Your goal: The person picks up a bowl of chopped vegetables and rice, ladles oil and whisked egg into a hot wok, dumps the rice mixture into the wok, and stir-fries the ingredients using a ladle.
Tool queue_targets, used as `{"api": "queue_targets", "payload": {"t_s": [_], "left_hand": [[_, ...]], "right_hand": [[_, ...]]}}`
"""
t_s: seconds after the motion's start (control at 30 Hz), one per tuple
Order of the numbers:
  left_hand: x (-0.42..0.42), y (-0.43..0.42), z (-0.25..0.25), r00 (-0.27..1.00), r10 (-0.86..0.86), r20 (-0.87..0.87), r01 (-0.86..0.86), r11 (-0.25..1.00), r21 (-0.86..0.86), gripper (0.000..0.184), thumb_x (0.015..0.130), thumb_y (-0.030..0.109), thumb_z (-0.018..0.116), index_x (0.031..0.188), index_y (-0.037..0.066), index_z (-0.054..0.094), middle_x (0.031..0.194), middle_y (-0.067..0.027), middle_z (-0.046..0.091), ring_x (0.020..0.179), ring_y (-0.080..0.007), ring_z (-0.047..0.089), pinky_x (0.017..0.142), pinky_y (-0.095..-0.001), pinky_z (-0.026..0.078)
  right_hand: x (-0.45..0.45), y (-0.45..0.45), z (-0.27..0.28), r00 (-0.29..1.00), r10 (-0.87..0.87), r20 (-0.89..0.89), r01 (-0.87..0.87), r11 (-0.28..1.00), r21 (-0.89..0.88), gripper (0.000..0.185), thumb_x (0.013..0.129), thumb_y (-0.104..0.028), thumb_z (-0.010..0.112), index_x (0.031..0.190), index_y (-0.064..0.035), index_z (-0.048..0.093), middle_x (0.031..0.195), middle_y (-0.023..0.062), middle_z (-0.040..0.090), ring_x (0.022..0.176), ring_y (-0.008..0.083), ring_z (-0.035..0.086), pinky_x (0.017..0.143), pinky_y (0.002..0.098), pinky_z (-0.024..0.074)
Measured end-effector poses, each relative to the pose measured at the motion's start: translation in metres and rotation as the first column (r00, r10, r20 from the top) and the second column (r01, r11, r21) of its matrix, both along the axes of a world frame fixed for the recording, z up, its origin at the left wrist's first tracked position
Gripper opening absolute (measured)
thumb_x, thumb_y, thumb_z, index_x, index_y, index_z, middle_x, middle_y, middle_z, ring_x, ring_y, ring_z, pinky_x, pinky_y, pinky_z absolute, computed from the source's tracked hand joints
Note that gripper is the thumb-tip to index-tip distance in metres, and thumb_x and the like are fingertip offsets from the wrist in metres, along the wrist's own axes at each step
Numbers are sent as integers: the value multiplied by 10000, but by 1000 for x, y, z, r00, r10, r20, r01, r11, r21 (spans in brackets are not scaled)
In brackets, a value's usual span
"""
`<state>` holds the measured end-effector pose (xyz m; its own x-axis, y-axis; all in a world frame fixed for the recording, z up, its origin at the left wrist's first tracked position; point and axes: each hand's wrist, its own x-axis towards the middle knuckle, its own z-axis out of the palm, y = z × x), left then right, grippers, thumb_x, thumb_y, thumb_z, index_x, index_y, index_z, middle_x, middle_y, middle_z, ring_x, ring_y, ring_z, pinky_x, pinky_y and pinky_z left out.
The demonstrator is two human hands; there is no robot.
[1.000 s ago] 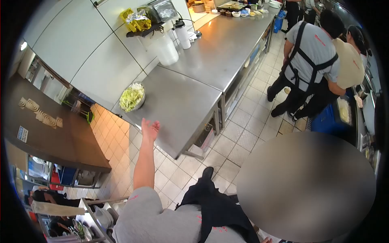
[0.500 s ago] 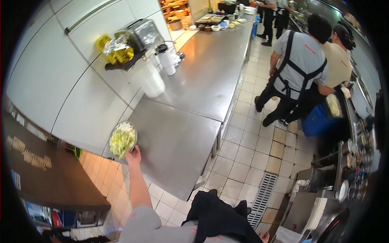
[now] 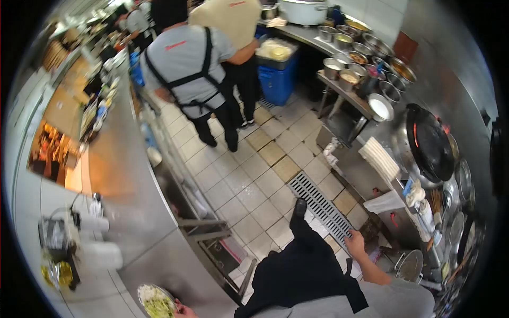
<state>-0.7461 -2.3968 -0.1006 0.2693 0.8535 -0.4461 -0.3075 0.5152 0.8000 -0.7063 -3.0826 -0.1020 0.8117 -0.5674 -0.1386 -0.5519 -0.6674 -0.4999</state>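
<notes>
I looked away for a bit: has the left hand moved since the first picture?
Yes. Judged against the counter, the left hand went toward the bowl by the wall: before, there was a gap; now they touch.

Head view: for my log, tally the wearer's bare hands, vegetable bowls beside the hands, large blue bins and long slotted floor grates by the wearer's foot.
Bare hands: 2 (left hand, right hand)
Round bowl of chopped green and white vegetables: 1
Large blue plastic bin: 1
Long slotted metal floor grate: 1
Total: 5
</notes>
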Motion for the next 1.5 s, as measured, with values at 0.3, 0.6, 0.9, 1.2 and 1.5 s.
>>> {"api": "queue_targets", "payload": {"t_s": [0.3, 0.6, 0.9, 1.2, 1.5], "left_hand": [[106, -42, -34, 763, -451, -463, 638, 640, 429, 227, 798, 92, 620, 991, -14, 566, 867, -79, 572, 811, -187, 521, 725, -359, 458], [366, -250, 75, 605, -760, 236, 792, 546, -273, 221, 770, -10, 497, 984, 21, 545, 861, -75, 608, 606, -181, 538, 443, -264, 404], [591, -398, 83, 62, -986, 156, 965, 19, -261, 145, 746, 13, 524, 891, 19, 537, 782, -72, 565, 590, -177, 538, 441, -295, 390], [758, -509, 140, -402, -915, 10, 897, -397, -194, 359, 724, 10, 477, 1079, -39, 496, 886, -116, 590, 599, -192, 525, 453, -295, 383], [803, -575, 161, -483, -876, -10, 862, -473, -179, 387, 730, 20, 484, 1114, -31, 486, 939, -127, 594, 646, -191, 547, 458, -283, 379]], "right_hand": [[199, -73, 10, 915, -90, 393, 98, 995, 1, 291, 818, -149, 599, 1041, 37, 626, 811, 193, 646, 726, 237, 633, 653, 344, 483], [429, -159, 105, 742, -219, 634, 156, 975, 156, 445, 787, -112, 665, 1190, 37, 548, 791, 135, 629, 694, 231, 618, 658, 334, 491], [534, -173, 110, 565, -484, 668, 300, 875, 381, 514, 813, -153, 679, 1253, 46, 502, 757, 72, 625, 612, 102, 544, 588, 252, 459], [577, -201, 126, 403, -604, 688, 529, 767, 363, 245, 887, -140, 580, 1025, 56, 629, 880, 160, 633, 765, 229, 609, 697, 322, 470], [549, -195, 186, 613, -395, 684, 507, 861, 43, 158, 882, -53, 557, 995, 31, 628, 882, 155, 595, 773, 315, 596, 674, 373, 477]]}}
